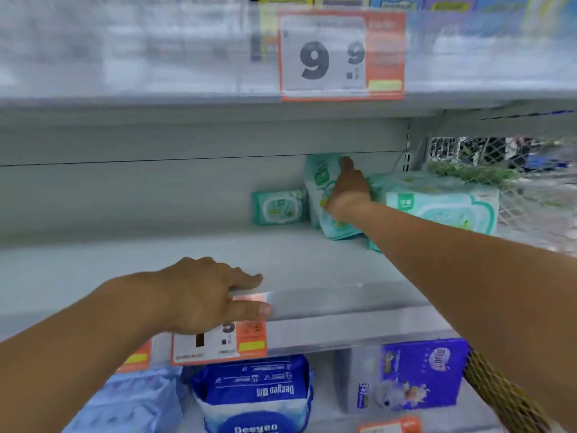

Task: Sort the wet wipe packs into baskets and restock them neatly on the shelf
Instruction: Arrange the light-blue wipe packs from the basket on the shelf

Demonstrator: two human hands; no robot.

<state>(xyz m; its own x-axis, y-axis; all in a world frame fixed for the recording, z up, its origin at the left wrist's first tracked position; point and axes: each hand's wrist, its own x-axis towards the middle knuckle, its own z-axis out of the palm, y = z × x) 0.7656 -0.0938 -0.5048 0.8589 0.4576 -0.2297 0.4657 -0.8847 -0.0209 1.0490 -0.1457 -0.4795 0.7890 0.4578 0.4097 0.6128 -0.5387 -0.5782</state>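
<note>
Deep in the grey shelf (156,260), my right hand (348,192) grips a green and white wet wipe pack (321,182) that stands tilted on end. A small green pack (278,207) stands upright just left of it. To the right lies a bigger bundle of green packs (443,204). My left hand (206,292) rests on the shelf's front lip, fingers on top and thumb against the edge, holding nothing. Its thumb partly covers an orange price label (246,339).
A big 9.9 price sign (342,56) hangs from the shelf above. Below sit a blue and white pack (253,392) and a purple box (418,373). A yellow-brown net bag (499,392) hangs at the lower right. White mesh (530,198) closes the shelf's right side.
</note>
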